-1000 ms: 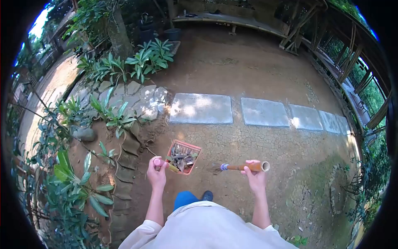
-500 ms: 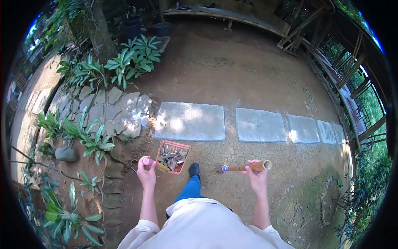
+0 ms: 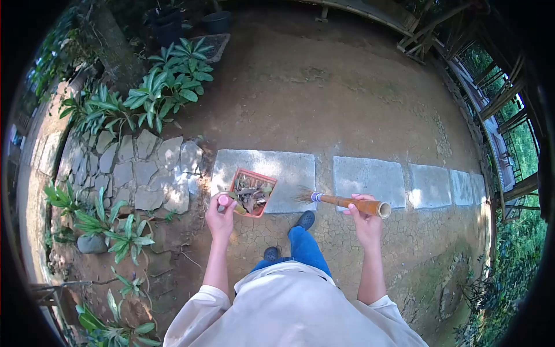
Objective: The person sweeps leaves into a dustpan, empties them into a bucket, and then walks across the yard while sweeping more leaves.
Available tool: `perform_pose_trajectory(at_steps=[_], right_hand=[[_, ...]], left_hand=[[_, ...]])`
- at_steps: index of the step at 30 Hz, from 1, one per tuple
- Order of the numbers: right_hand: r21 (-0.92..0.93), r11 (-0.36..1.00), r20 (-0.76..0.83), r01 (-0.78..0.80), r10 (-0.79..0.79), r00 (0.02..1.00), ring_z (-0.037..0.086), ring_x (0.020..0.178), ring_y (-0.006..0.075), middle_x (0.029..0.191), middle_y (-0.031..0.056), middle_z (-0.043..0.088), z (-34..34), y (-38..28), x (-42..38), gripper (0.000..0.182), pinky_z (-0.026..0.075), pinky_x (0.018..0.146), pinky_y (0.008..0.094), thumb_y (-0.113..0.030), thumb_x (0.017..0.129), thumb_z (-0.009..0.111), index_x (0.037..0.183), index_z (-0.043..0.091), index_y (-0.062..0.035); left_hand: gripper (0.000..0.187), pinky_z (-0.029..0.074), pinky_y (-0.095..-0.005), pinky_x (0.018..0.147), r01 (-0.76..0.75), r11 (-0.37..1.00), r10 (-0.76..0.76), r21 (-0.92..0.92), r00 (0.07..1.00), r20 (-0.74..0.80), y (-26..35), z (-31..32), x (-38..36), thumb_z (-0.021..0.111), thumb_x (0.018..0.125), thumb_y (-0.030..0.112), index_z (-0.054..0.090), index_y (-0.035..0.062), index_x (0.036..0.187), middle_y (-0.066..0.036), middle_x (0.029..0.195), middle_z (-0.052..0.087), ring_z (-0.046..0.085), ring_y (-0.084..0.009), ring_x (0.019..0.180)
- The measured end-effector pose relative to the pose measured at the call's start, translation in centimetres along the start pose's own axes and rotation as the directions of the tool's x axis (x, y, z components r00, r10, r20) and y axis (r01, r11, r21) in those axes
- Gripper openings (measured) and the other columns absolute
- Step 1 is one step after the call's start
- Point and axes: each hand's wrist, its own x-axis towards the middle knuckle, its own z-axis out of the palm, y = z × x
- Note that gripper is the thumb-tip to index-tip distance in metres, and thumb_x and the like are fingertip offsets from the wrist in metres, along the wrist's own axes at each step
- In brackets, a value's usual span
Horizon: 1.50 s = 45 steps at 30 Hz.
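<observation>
My left hand (image 3: 219, 220) is closed round the pink-ended handle of an orange-red dustpan (image 3: 258, 173). Dry brown leaves (image 3: 252, 198) lie inside the pan, which appears over the near edge of a pale paving slab. On the other side, my right hand (image 3: 366, 222) grips a stick broom (image 3: 342, 201) by its bamboo handle. The handle's hollow end points right, and the thin bristles, bound in purple and white, point left towards the dustpan. A gap separates the bristles from the pan.
Concrete slabs (image 3: 368, 182) run in a row across cracked, bare soil (image 3: 324, 248). Irregular paving stones (image 3: 136, 168), leafy plants (image 3: 167, 87) and a rounded rock (image 3: 91, 244) are at the left. A bamboo structure (image 3: 503, 104) borders the right side.
I have stepped forward, and both feet now show. The dustpan and broom have moved forward with my hands, from over the soil to over the slabs. Both grips stay the same.
</observation>
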Motion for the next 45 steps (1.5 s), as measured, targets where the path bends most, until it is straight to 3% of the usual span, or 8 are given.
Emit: perform_pose_trajectory(at_steps=[7,8,12,20,24,30,39,45], right_hand=[[0.080,0.997,0.050,-0.008,0.004,0.999,0.064,0.095,0.0158,0.114,0.0101,0.060,0.4,3.8,20.8,0.025,0.061,0.074,0.0296,0.004,0.090,0.067,0.112,0.056,-0.0013],[0.080,0.997,0.063,-0.004,-0.001,0.998,0.065,0.094,0.0154,0.113,0.0098,0.061,0.4,3.7,23.5,0.024,0.061,0.074,0.0295,0.004,0.090,0.067,0.111,0.057,-0.0010],[0.113,0.994,0.071,0.001,-0.009,0.997,0.066,0.090,0.0146,0.109,0.0089,0.064,-0.1,3.5,33.9,0.023,0.061,0.073,0.0294,0.004,0.089,0.068,0.110,0.059,-0.0005],[0.023,0.999,0.112,-0.036,0.033,0.993,0.066,0.093,0.0153,0.111,0.0095,0.064,0.7,3.4,51.2,0.022,0.061,0.073,0.0304,0.004,0.089,0.068,0.109,0.059,0.0006],[0.010,0.999,0.062,-0.035,0.034,0.997,0.067,0.092,0.0164,0.109,0.0102,0.064,2.9,4.0,59.2,0.022,0.061,0.073,0.0304,0.004,0.089,0.067,0.109,0.059,0.0009],[-0.175,0.982,0.076,-0.078,0.092,0.993,0.068,0.090,0.0167,0.108,0.0105,0.064,8.6,4.2,73.2,0.020,0.061,0.073,0.0290,0.004,0.090,0.066,0.109,0.059,0.0004],[-0.043,0.999,0.023,-0.002,0.003,1.000,0.064,0.099,0.0194,0.114,0.0131,0.059,14.6,5.3,91.2,0.024,0.064,0.074,0.0325,0.003,0.091,0.065,0.112,0.055,0.0006],[0.031,0.999,0.001,0.010,-0.010,1.000,0.063,0.103,0.0208,0.116,0.0140,0.057,19.2,6.2,102.8,0.027,0.065,0.075,0.0345,0.004,0.092,0.063,0.115,0.052,-0.0002]], left_hand=[[0.037,0.051,-0.0308,0.089,0.011,0.999,-0.010,0.031,1.000,-0.027,-0.3,12.2,13.7,0.075,0.082,-0.001,0.059,0.0052,0.115,-0.009,0.110,0.068,0.065,-0.0176,0.102],[0.039,0.050,-0.0326,0.094,-0.023,0.999,0.022,-0.037,0.999,-0.026,-0.6,13.9,15.6,0.072,0.084,-0.002,0.055,0.0049,0.118,-0.011,0.119,0.066,0.063,-0.0196,0.109],[0.038,0.050,-0.0340,0.096,0.028,0.998,-0.031,-0.060,0.998,-0.054,2.8,19.7,23.2,0.071,0.085,-0.003,0.054,0.0039,0.119,-0.013,0.126,0.062,0.061,-0.0217,0.114],[0.039,0.050,-0.0317,0.093,-0.061,0.998,0.062,0.022,0.993,-0.096,7.9,28.4,37.3,0.070,0.084,-0.004,0.054,0.0047,0.118,-0.010,0.116,0.065,0.063,-0.0194,0.107],[0.037,0.050,-0.0320,0.091,-0.013,0.994,0.024,0.109,0.995,-0.098,9.8,32.6,44.9,0.074,0.081,0.000,0.058,0.0060,0.114,-0.008,0.109,0.068,0.065,-0.0196,0.103],[0.035,0.053,-0.0361,0.081,-0.060,0.993,0.071,0.103,0.992,-0.106,5.6,38.9,58.7,0.075,0.081,0.007,0.060,0.0088,0.113,-0.010,0.101,0.070,0.068,-0.0249,0.092],[0.033,0.056,-0.0334,0.075,-0.067,0.992,0.074,0.106,0.995,-0.067,6.2,44.3,78.1,0.075,0.083,0.004,0.059,0.0088,0.112,-0.009,0.097,0.069,0.069,-0.0198,0.087],[0.034,0.051,-0.0302,0.078,0.054,0.995,-0.048,0.079,0.996,-0.073,6.2,48.6,89.4,0.073,0.082,0.001,0.060,0.0079,0.113,-0.006,0.105,0.068,0.066,-0.0166,0.092]])
